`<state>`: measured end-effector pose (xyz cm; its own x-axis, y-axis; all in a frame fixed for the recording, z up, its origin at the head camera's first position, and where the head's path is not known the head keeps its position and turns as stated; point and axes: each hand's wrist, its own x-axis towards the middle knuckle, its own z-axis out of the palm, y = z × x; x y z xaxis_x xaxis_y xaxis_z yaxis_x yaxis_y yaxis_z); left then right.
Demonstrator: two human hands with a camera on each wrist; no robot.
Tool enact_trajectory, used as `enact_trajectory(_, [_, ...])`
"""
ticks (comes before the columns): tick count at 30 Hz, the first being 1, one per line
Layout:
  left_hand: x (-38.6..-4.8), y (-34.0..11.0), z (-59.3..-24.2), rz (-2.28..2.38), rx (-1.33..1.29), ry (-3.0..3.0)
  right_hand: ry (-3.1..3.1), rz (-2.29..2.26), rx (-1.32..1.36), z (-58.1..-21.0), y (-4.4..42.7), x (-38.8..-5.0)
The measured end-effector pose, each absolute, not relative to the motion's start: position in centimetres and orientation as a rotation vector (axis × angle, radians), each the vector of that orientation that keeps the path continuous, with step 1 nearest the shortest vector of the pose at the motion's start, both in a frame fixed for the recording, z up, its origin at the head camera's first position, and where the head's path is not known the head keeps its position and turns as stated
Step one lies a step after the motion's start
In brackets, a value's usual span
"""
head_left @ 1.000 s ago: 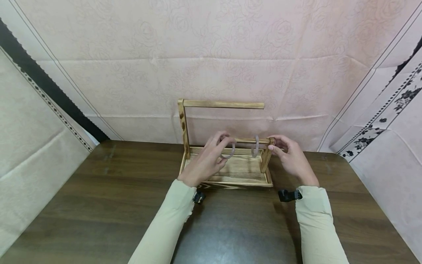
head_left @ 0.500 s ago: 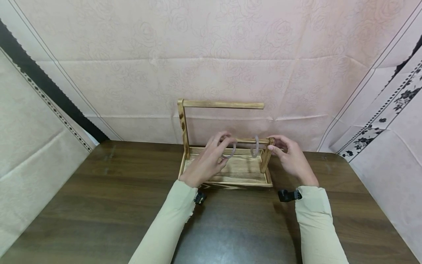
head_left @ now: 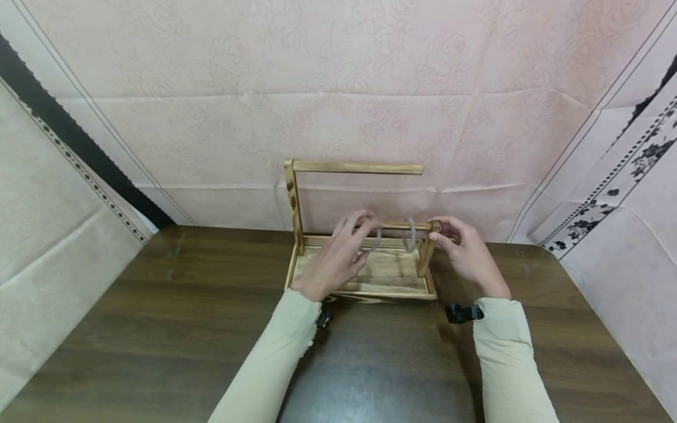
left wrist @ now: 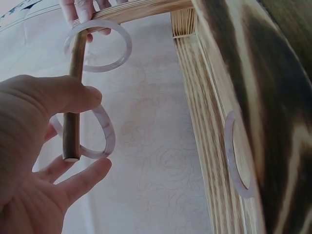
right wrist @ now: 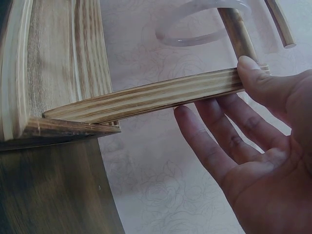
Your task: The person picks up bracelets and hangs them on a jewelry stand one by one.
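On the lower rod (head_left: 394, 225) of a wooden stand with a tray base (head_left: 388, 275) hang two pale lilac bangles. My left hand (head_left: 334, 261) pinches the nearer bangle (left wrist: 110, 131), which loops round the rod close to its free end. The other bangle (left wrist: 128, 44) hangs farther along, by the short post (right wrist: 161, 97). My right hand (head_left: 469, 255) grips that post's top between thumb and fingers. A third bangle (left wrist: 232, 163) lies in the tray in the left wrist view; in the head view I cannot make it out.
The stand's tall post (head_left: 294, 205) rises at the left, with an upper rod (head_left: 359, 168) reaching right from its top. A dark wooden table (head_left: 222, 329) lies beneath. Patterned cloth (head_left: 338, 106) hangs behind and along both sides.
My left hand has shifted slightly right, and the bangle in it has moved a little along the rod. My right hand stays on the post.
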<state>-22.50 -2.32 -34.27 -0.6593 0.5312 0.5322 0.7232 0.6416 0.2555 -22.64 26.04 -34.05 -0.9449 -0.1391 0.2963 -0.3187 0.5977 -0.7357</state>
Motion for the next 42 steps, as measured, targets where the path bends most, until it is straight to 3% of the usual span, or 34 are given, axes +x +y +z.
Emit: enact_trajectory(42, [-22.9,0.3,-35.6,-0.493,-0.865,-2.336,-2.622,1.257,0.365,-34.1,26.0,-22.6])
